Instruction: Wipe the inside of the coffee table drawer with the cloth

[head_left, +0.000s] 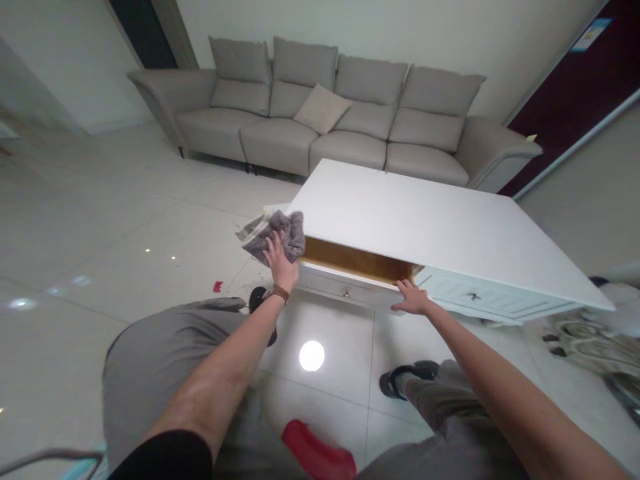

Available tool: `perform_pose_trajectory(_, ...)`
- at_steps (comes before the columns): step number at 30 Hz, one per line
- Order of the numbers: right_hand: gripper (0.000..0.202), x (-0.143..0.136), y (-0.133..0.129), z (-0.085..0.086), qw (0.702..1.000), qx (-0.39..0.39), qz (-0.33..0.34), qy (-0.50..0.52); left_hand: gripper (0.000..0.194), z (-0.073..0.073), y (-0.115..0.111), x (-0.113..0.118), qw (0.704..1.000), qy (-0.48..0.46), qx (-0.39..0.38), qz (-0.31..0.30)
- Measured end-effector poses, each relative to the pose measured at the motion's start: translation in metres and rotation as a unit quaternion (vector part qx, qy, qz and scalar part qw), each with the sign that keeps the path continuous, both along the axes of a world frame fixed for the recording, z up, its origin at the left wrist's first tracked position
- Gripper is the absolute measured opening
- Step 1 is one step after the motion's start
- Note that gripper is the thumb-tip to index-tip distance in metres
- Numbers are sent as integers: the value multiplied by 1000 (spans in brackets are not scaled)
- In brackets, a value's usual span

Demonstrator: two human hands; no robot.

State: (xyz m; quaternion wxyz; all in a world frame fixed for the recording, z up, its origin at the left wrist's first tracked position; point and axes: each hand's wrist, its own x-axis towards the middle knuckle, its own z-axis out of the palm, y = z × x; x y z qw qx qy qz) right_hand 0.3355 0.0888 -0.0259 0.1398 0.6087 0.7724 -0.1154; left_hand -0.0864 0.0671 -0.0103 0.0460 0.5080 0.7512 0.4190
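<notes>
A white low table (pixel 425 213) has its left drawer (pixel 325 283) pulled out, and the brown inside of the drawer shows. My left hand (pixel 281 261) is at the drawer's left end, its fingers pressed on a bunched grey cloth (pixel 290 233) that hangs by the table's left corner. A lighter piece of fabric shows at the cloth's left side. My right hand (pixel 411 297) rests on the drawer's right front corner, fingers spread, with nothing held. The right drawer (pixel 495 293) is closed.
Behind the table stands a grey sofa (pixel 280 133) with a beige cushion (pixel 323 109). A red object (pixel 319 453) lies on the tiled floor between my legs, and a small red scrap (pixel 217 287) lies at the left. Patterned fabric (pixel 585 340) is at the right.
</notes>
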Motion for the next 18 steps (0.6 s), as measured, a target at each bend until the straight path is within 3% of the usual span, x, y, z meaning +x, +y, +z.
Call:
perform_pose_trajectory(4,78,-3,-3,4,1000,1,-4,3,88,-18,-14,42,975,139,-87,-151)
perform_pose_trajectory(7,77,-5,-4,7,1000,-2,-6,7,82,-24,-18,85,953,184,-94,-223)
perform_pose_trajectory(13,77,-6,-4,8,1000,-4,-9,3,62,-10,-16,166,920,206,-75,-325)
perform_pose_trajectory(16,75,-4,-4,5,1000,-5,-9,6,60,-6,-17,184,911,211,-73,-345)
perform_pose_trajectory(18,70,-3,-4,3,1000,-8,-8,9,63,-7,-19,183,907,216,-64,-356)
